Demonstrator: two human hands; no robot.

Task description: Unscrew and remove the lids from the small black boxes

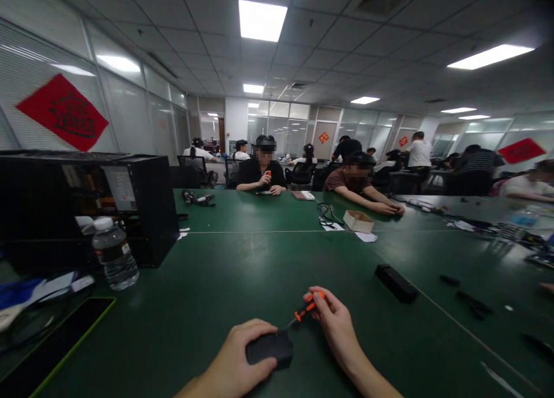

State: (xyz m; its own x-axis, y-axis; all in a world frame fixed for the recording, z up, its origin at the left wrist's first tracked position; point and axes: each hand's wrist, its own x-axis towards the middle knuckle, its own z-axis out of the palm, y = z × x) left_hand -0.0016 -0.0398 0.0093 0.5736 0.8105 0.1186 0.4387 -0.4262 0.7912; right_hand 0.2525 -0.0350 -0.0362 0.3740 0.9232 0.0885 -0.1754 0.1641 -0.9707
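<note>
My left hand (243, 356) is closed around a small black box-shaped device (270, 349), gripping it by its sides just over the green table (242, 271). Between the fingers of my right hand (335, 323) is a screwdriver (308, 307) with an orange and black handle. Its thin metal shaft slants down to the left, and the tip meets or nearly meets the device's upper edge. Whether the tip sits in a screw is too small to tell.
A black computer case (149, 207), a water bottle (116, 254) and a green-edged phone-like slab (56, 346) stand or lie at left. On the right are a long black block (396, 282) and dark parts (474, 303). Across the table, co-workers sit near a small open box (358, 221).
</note>
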